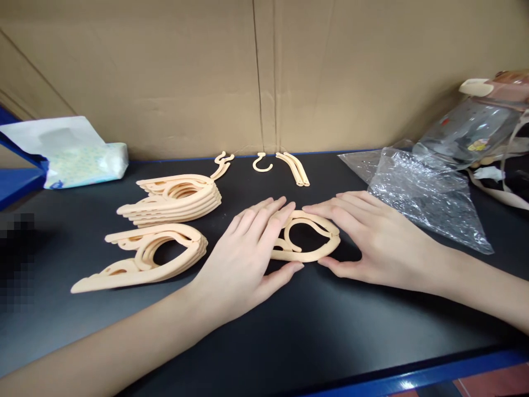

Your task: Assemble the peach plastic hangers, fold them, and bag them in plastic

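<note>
A folded peach plastic hanger [308, 240] lies flat on the black table [314, 325] in the middle. My left hand [248, 251] rests on its left end, fingers stretched over the top edge and thumb against the near edge. My right hand [372, 237] frames its right end the same way, fingers out flat, thumb at the near edge. Both hands press the hanger between fingers and thumb.
Two stacks of the same hangers [173, 201] [144, 256] lie at the left. Loose hook pieces [262, 164] and arm strips [295, 168] sit by the cardboard wall [256, 71]. A tissue pack [82, 157] is far left; crumpled clear plastic bags [425, 193] are at the right.
</note>
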